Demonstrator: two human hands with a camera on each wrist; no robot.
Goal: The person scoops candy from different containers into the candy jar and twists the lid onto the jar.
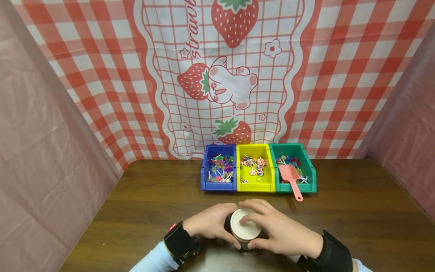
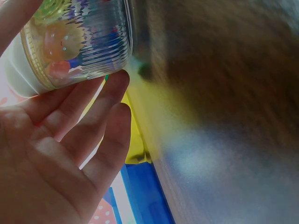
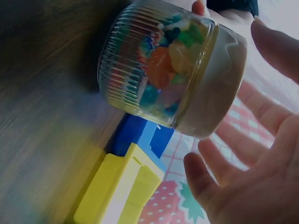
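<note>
A ribbed glass jar (image 1: 245,231) with a white lid (image 1: 244,223) stands on the brown table (image 1: 136,196), near its front edge. Colourful sweets fill the jar (image 2: 79,42). My left hand (image 1: 212,223) holds the jar's left side, thumb above and fingers (image 2: 110,100) against the glass. My right hand (image 1: 275,231) is cupped over the lid from the right. In the right wrist view its fingers (image 3: 210,172) stand spread around the lid (image 3: 215,88) with a gap showing between them and it.
Three small bins stand at the back of the table: a blue bin (image 1: 218,181), a yellow bin (image 1: 255,185) and a green bin (image 1: 307,173), each with small sweets. A pink scoop (image 1: 290,179) lies in the green one. A strawberry cloth hangs behind.
</note>
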